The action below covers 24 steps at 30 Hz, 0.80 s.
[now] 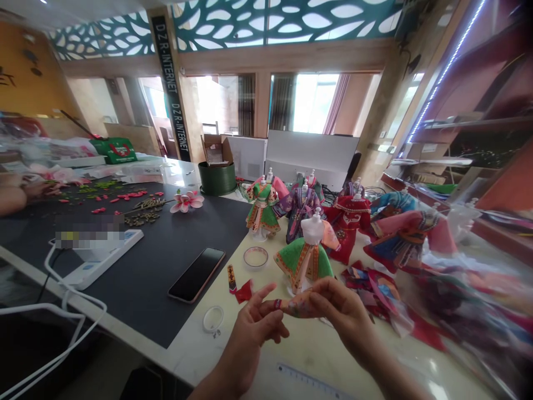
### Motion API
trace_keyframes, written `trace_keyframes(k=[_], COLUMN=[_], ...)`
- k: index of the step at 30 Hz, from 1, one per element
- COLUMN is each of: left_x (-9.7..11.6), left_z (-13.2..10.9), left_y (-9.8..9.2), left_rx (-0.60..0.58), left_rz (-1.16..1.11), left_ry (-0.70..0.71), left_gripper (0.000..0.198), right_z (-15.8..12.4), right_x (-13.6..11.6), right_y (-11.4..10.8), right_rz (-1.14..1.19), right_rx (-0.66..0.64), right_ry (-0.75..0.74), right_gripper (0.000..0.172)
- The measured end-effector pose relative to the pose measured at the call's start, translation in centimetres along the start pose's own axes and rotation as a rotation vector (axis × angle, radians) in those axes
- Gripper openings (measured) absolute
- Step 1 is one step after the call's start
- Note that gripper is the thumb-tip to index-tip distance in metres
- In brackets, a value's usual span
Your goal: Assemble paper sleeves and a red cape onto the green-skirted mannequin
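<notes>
At the far left of the frame, another person's hand (pixel 39 190) lies beside scattered pink petals (pixel 133 195) and small green pieces on a dark mat (pixel 208 233), with a pink fabric flower (pixel 187 201) nearer the middle. Lower on the mat sit a flat white device (pixel 100 261), its label blurred, and a smartphone (pixel 196 275). On the cream worktop (pixel 316 350) just beyond the mat's edge lie a clear plastic ring (pixel 213 319), a narrow woven band (pixel 231 279) and a red cloth scrap (pixel 244 291). In the lower middle, the left hand (pixel 250 341) has its fingers (pixel 266 294) loosely spread, not clenched, and they appear to touch the bound tip of a small tapered strip of patterned fabric (pixel 297 306). The right hand (pixel 343 314) grasps the strip's wider end, its fingers curled over it, though the exact pinch is partly hidden. The strip looks light, soft and limp, so the wider end seems the safest place to hold it, between finger and thumb. Just beyond stands a green costume on a white dress form (pixel 306 258), and a clear plastic bag of colored cloth (pixel 453 289) fills the right.
</notes>
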<state>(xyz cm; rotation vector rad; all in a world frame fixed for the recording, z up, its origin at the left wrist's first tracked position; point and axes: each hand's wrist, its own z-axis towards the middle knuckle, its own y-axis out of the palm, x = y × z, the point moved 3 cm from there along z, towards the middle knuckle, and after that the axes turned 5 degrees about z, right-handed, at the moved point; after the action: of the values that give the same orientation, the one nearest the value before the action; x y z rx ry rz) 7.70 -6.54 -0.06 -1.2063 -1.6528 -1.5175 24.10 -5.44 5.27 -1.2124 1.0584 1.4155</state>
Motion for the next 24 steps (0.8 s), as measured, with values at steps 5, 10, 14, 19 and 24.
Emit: trace_keyframes(k=[5, 10, 14, 19, 24], left_x=[-0.2, 0.0, 1.0, 3.1, 5.2], left_z=[0.3, 0.7, 1.0, 1.6, 2.3], left_y=[0.8, 1.0, 0.9, 0.6, 0.1], left_rx=[-0.011, -0.077, -0.14, -0.119, -0.116], left_rz=[-0.02, -0.071, -0.063, -0.021, 0.031], left_ry=[-0.033, -0.033, -0.015, 0.031, 0.085], left_gripper=[0.047, 0.033, 0.029, 0.03, 0.034], right_z=[-0.1, 0.0, 0.4, 0.6, 0.7], right_x=[-0.1, 0.1, -0.2, -0.5, 0.3], right_y=[0.3, -0.1, -0.3, -0.6, -1.1], right_rz=[0.033, 0.01, -0.006, 0.024, 0.089], right_rx=[-0.002, 0.025, 0.053, 0.085, 0.067], right_ry=[-0.005, -0.004, -0.031, -0.072, -0.078], right_gripper=[0.023, 0.024, 0.025, 0.025, 0.027])
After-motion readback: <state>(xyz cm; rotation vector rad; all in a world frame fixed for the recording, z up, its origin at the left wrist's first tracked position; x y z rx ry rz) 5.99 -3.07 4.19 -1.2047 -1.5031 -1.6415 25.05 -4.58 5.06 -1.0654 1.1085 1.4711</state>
